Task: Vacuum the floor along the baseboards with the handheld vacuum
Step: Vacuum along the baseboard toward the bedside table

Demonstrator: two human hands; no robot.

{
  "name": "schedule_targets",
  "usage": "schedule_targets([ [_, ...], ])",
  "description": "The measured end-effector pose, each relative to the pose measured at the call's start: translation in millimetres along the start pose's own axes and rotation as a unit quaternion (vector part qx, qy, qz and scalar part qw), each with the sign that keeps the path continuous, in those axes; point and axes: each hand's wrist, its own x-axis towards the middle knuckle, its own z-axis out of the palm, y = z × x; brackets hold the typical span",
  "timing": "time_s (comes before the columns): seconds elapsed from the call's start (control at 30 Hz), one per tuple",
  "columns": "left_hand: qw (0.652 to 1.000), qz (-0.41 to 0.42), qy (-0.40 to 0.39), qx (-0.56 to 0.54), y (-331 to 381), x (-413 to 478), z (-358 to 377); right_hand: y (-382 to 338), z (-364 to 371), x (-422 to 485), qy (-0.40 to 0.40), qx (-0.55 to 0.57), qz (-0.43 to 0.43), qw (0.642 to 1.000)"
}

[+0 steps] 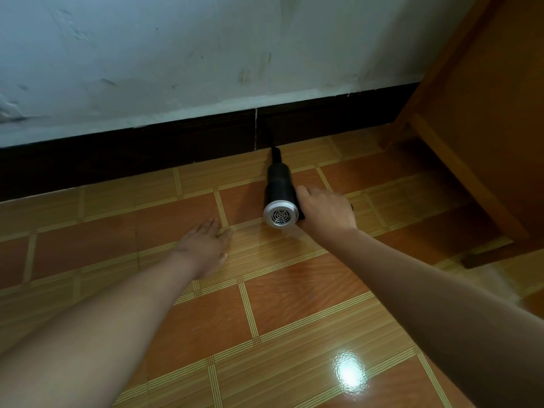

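A black handheld vacuum (279, 184) with a silver vented rear cap points at the dark baseboard (147, 148). Its narrow nozzle tip touches the floor right at the baseboard's foot, beside a pale vertical seam. My right hand (325, 212) grips the vacuum's handle on its right side; the handle itself is mostly hidden by the fingers. My left hand (206, 242) rests flat on the tiled floor (294, 304) with straight fingers, left of and a little nearer than the vacuum.
A wooden piece of furniture (485, 128) stands at the right, its leg and lower rail close to the baseboard's right end. A scuffed pale wall (176, 54) rises above the baseboard. A light glare shines on the tiles at lower right.
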Motion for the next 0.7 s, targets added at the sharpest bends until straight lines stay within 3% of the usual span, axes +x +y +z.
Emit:
schedule_targets([
  [0.47, 0.999, -0.029, -0.017, -0.006, -25, -9, 12, -13, 2, 1, 0.014, 0.058, -0.084, 0.995],
  [0.7, 0.999, -0.027, -0.034, -0.019, -26, -13, 9, -13, 0, 9, -0.007, 0.089, -0.069, 0.994],
])
